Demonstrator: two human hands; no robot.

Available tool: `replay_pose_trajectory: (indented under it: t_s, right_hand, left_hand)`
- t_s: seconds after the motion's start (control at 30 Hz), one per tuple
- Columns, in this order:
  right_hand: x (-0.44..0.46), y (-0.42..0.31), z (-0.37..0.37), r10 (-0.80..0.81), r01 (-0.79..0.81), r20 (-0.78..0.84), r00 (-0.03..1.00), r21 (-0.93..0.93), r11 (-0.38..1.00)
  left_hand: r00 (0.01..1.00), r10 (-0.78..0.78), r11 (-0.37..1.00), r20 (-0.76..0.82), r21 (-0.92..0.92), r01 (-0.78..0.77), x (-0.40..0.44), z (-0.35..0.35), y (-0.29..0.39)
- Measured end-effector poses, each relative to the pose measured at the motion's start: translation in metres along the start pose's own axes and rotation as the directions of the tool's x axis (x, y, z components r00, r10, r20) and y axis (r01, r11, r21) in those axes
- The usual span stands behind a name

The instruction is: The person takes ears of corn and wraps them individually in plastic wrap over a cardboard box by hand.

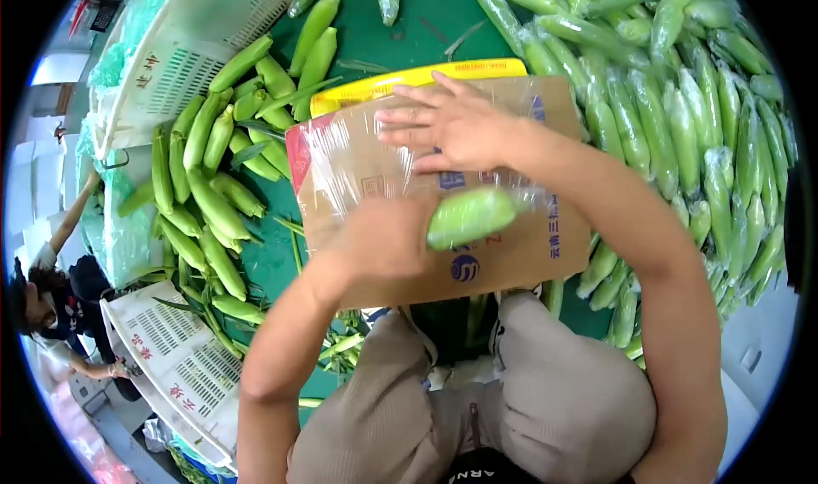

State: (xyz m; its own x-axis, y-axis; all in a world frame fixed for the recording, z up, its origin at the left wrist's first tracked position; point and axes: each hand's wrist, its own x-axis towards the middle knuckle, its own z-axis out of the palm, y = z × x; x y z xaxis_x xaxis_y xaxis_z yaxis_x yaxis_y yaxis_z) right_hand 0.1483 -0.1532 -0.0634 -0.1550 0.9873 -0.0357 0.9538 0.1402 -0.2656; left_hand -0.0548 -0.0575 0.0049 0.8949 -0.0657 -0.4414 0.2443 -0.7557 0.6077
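Observation:
A cardboard sheet (537,271) with printing and plastic film on its surface lies across the front of my knees, over a yellow-edged piece (375,93). My left hand (383,235), blurred by motion, is closed round one end of a green corn ear (473,217), which looks wrapped in clear film. The ear points to the right above the cardboard. Farther up the sheet, my right hand (456,129) lies palm down with its fingers spread, pointing left.
Unwrapped corn ears (204,143) are heaped at the left, and film-wrapped ears (656,118) at the right. White crates stand at the upper left (192,58) and lower left (175,339). Another person (64,305) is at the far left. Beneath is a green surface (434,37).

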Motion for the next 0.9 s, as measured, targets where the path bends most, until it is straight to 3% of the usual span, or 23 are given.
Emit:
replay_pose_trajectory:
  t_s: [0.03, 0.07, 0.1, 0.13, 0.17, 0.23, 0.27, 0.3, 0.37, 0.4, 0.43, 0.47, 0.53, 0.57, 0.6, 0.63, 0.7, 0.73, 0.77, 0.8, 0.83, 0.87, 0.9]
  right_hand:
    - [-0.001, -0.001, 0.004, -0.001, 0.001, -0.028, 1.000, -0.015, 1.000]
    - [-0.002, -0.001, 0.009, 0.002, -0.004, -0.062, 0.998, -0.027, 1.000]
    - [-0.004, 0.002, 0.013, -0.015, 0.011, -0.072, 0.997, -0.055, 0.998]
    - [-0.011, 0.000, 0.012, 0.020, -0.022, -0.049, 0.999, -0.059, 0.998]
    - [-0.011, -0.001, 0.012, 0.017, -0.022, -0.062, 0.998, -0.072, 0.997]
    - [-0.019, -0.024, 0.031, -0.083, 0.024, -0.240, 0.967, -0.241, 0.970]
    - [-0.027, -0.072, -0.026, -0.018, -0.014, 0.077, 0.997, 0.399, 0.917]
    - [-0.053, -0.108, -0.031, -0.120, 0.171, -0.141, 0.983, 0.444, 0.880]
    - [-0.101, -0.166, -0.042, -0.142, -0.257, 0.509, 0.849, 0.632, 0.731]
    - [-0.132, -0.184, -0.013, -0.170, -0.138, 0.361, 0.917, 0.687, 0.714]
    - [-0.137, -0.193, -0.008, -0.044, -0.491, 0.578, 0.815, 0.730, 0.475]
    - [-0.150, -0.184, 0.022, -0.006, -0.518, 0.542, 0.840, 0.805, 0.288]
    - [-0.144, -0.175, 0.019, 0.117, -0.292, 0.268, 0.956, 0.906, 0.306]
    - [-0.141, -0.177, 0.004, 0.136, -0.165, 0.151, 0.979, 0.981, 0.103]
    - [-0.139, -0.179, -0.039, 0.183, -0.360, 0.395, 0.900, 0.912, -0.196]
    - [-0.127, -0.181, -0.058, 0.245, -0.196, 0.277, 0.929, 0.931, -0.309]
    - [-0.099, -0.182, -0.097, 0.422, 0.272, -0.100, 0.901, 0.888, -0.371]
    - [-0.091, -0.182, -0.116, 0.541, 0.447, -0.182, 0.821, 0.795, -0.411]
    - [-0.074, -0.181, -0.134, 0.735, 0.579, 0.038, 0.677, 0.588, -0.564]
    - [-0.067, -0.181, -0.158, 0.801, 0.721, 0.123, 0.586, 0.372, -0.585]
    - [-0.086, -0.202, -0.190, 0.744, 0.700, -0.068, 0.665, 0.403, -0.589]
    - [-0.075, -0.182, -0.170, 0.461, 0.579, -0.375, 0.804, 0.320, -0.750]
    - [-0.084, -0.182, -0.175, 0.469, 0.590, -0.377, 0.799, 0.333, -0.736]
  left_hand:
    - [1.000, -0.001, 1.000, -0.011, -0.004, 0.001, -0.016, 0.013, 0.009]
    - [0.981, 0.035, 0.999, 0.193, -0.019, -0.032, -0.027, 0.031, 0.004]
    - [0.846, -0.026, 0.980, 0.532, -0.154, 0.127, -0.039, 0.040, 0.020]
    - [0.838, 0.073, 0.977, 0.541, -0.209, 0.050, -0.062, 0.090, 0.025]
    - [0.684, 0.112, 0.983, 0.721, -0.180, 0.028, -0.076, 0.102, 0.041]
    - [0.837, 0.141, 0.868, 0.528, -0.472, 0.152, -0.106, 0.147, 0.004]
    - [0.883, 0.022, 0.880, 0.469, -0.428, 0.206, -0.119, 0.159, -0.003]
    - [0.947, 0.063, 0.920, 0.315, -0.386, 0.067, -0.128, 0.171, -0.017]
    - [0.983, 0.023, 0.883, 0.180, -0.465, 0.064, -0.146, 0.157, -0.004]
    - [0.992, 0.051, 0.874, 0.112, -0.486, 0.010, -0.147, 0.136, 0.002]
    - [0.994, 0.091, 0.881, 0.064, -0.471, -0.050, -0.150, 0.115, 0.006]
    - [0.989, 0.145, 0.879, 0.036, -0.464, -0.111, -0.156, 0.093, 0.013]
    - [0.984, 0.011, 0.984, -0.180, -0.174, -0.043, -0.176, 0.047, 0.034]
    - [0.932, -0.174, 0.980, -0.319, -0.148, 0.132, -0.187, 0.019, 0.053]
    - [0.819, -0.213, 0.940, -0.533, -0.342, 0.022, -0.191, 0.009, 0.049]
    - [0.499, -0.105, 0.946, -0.860, -0.240, -0.216, -0.179, 0.017, 0.026]
    - [-0.041, -0.204, 0.669, -0.978, -0.108, -0.735, -0.152, -0.006, 0.104]
    - [-0.001, -0.057, 0.495, -0.998, -0.028, -0.869, -0.150, -0.018, 0.127]
    - [-0.003, 0.024, 0.381, -1.000, 0.011, -0.924, -0.145, -0.024, 0.161]
    - [0.030, 0.259, 0.448, -0.966, 0.092, -0.889, -0.142, -0.028, 0.171]
    - [0.060, 0.579, 0.527, -0.813, 0.317, -0.788, -0.136, -0.033, 0.186]
    - [0.145, 0.810, 0.506, -0.568, 0.552, -0.662, -0.129, -0.042, 0.203]
    - [0.126, 0.813, 0.491, -0.568, 0.554, -0.673, -0.128, -0.041, 0.211]
